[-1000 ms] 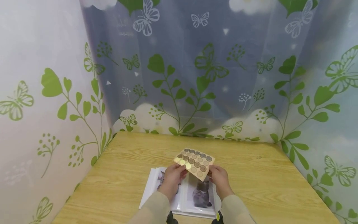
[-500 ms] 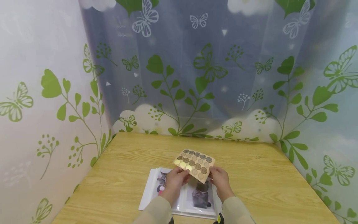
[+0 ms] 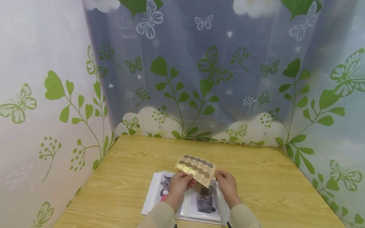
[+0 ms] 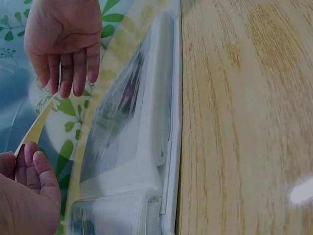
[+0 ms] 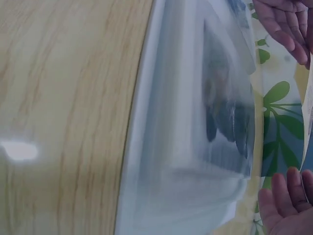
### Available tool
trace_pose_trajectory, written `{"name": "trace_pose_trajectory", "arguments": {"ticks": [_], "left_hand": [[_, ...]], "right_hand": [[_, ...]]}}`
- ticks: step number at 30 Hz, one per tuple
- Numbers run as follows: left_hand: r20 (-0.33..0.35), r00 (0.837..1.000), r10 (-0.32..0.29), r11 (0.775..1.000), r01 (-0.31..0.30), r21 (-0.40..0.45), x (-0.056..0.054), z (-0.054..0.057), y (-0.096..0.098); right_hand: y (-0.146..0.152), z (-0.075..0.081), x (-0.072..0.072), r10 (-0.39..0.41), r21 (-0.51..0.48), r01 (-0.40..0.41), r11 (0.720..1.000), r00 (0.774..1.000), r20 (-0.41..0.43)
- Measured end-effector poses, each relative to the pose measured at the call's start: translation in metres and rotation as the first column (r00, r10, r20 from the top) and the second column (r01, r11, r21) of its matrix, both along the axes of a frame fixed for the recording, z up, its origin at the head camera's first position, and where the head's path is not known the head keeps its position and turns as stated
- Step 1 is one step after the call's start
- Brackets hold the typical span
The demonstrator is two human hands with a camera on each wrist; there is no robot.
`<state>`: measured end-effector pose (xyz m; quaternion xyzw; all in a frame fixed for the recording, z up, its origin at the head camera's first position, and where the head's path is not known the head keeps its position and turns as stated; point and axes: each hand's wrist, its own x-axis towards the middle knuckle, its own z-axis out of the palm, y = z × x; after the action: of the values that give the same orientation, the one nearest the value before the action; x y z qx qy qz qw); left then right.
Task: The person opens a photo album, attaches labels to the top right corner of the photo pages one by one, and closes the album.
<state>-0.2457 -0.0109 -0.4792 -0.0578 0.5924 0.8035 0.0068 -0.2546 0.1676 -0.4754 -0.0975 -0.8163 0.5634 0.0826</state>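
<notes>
A tan sheet of round stickers point(image 3: 196, 167) is held tilted above the table in the head view, with dark patterned rounds in rows and a few shiny yellow ones. My left hand point(image 3: 179, 187) pinches its near left edge, thumb on top. At the right edge, my right hand point(image 3: 227, 186) holds the sheet between thumb and fingers. Both wrist views show the sheet edge-on between the two hands. Beneath them lies an open photo album point(image 3: 186, 209) with clear pockets. One page carries a grey cat photo point(image 3: 204, 204); the other cat photo point(image 3: 165, 183) is partly covered by my left hand.
The album rests near the front of a wood-grain table point(image 3: 256, 177). Around the table on three sides hangs a curtain point(image 3: 182, 95) printed with green leaves and butterflies.
Both hands have lowered the sticker sheet slightly toward me and a little left. More of the left cat photo shows now.
</notes>
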Motion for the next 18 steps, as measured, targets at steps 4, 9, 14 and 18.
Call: {"name": "trace_pose_trajectory", "arguments": {"ticks": [4, 9, 14, 18], "left_hand": [[-0.002, 1.000, 0.006, 1.000, -0.006, 0.000, 0.002, 0.003, -0.002], [0.000, 1.000, 0.018, 0.999, -0.018, 0.033, -0.003, -0.008, 0.002], [-0.012, 1.000, 0.014, 0.999, -0.014, 0.051, 0.001, -0.007, 0.006], [-0.010, 1.000, 0.013, 0.999, -0.013, 0.039, 0.004, -0.007, 0.010]], "right_hand": [[0.000, 0.002, 0.007, 0.030, 0.261, -0.004, 0.965, 0.995, -0.098], [-0.009, 0.005, 0.021, 0.151, 0.546, 0.005, 0.838, 0.959, -0.240], [-0.020, 0.007, 0.029, 0.235, 0.631, 0.028, 0.775, 0.915, -0.329], [-0.027, 0.005, 0.033, 0.252, 0.663, 0.075, 0.745, 0.889, -0.383]]}}
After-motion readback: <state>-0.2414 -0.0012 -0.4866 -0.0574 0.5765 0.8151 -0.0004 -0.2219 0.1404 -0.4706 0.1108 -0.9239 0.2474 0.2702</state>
